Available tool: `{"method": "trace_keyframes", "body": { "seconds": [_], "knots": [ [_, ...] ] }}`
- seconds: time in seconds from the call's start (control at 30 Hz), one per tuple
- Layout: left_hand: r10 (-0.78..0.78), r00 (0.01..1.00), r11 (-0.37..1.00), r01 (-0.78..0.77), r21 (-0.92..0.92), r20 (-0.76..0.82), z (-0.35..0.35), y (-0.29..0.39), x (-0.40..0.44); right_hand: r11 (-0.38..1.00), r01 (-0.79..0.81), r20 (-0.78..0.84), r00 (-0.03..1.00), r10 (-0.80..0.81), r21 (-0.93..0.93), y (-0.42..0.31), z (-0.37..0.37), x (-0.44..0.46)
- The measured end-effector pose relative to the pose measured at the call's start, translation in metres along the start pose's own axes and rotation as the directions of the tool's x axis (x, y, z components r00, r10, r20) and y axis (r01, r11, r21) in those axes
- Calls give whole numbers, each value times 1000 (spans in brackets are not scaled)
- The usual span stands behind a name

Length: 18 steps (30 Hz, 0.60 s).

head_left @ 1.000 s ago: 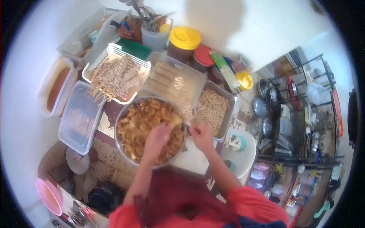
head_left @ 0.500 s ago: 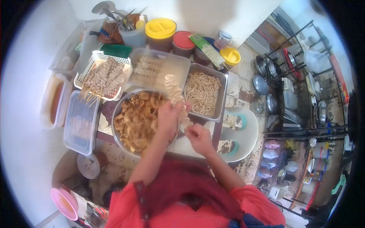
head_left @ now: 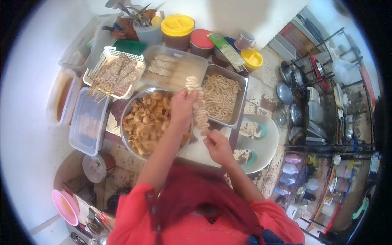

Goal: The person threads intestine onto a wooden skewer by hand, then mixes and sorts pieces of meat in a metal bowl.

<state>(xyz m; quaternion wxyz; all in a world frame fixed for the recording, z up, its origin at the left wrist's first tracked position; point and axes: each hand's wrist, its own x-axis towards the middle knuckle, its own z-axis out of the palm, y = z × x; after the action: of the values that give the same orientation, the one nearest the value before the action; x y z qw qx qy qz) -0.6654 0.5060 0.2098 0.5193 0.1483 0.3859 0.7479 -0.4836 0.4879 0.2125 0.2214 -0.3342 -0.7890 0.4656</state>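
A skewer threaded with pale folded strips [head_left: 199,109] stands out between my hands, above the board. My left hand [head_left: 182,107] is closed around its upper part, and my right hand [head_left: 216,145] pinches its lower end. Just left of the skewer is a round metal bowl of brown pieces [head_left: 149,122]. To the right is a metal tray of pale strips [head_left: 222,98]. Behind my left hand, a clear plastic container [head_left: 192,73] holds several finished skewers [head_left: 162,67]. More skewers [head_left: 118,73] lie piled in a white basket [head_left: 107,53].
A lidded plastic box [head_left: 87,122] lies at the left, beside a container of reddish liquid [head_left: 65,98]. Yellow-lidded [head_left: 177,26] and red-lidded tubs [head_left: 201,39] line the back. A pale basin [head_left: 267,143] sits at the right, near a dish rack [head_left: 314,98].
My left hand has moved from over the bowl to the skewer and closed on it. The skewer was held by my right hand from the start. The camera view has shifted.
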Motion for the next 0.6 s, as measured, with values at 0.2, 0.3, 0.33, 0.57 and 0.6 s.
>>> {"method": "trace_keyframes", "body": {
  "seconds": [0.2,0.3,0.33,0.57,0.6],
  "knots": [
    [-68,997,997,69,-31,34,17,-4,18,999,-34,-49,998,35,13,8,-16,-12],
    [-46,999,994,48,94,-27,23,-5,22,996,-82,-25,996,82,26,11,-18,-17],
    [-35,999,992,39,117,-38,25,-6,23,997,-74,-21,997,74,8,12,-19,-18],
    [-94,991,995,98,-37,93,32,-10,24,992,-102,-78,991,108,78,22,-18,-20],
    [-118,990,992,121,-40,83,26,-16,24,986,-127,-95,986,137,106,25,-17,-19]
  ]
}}
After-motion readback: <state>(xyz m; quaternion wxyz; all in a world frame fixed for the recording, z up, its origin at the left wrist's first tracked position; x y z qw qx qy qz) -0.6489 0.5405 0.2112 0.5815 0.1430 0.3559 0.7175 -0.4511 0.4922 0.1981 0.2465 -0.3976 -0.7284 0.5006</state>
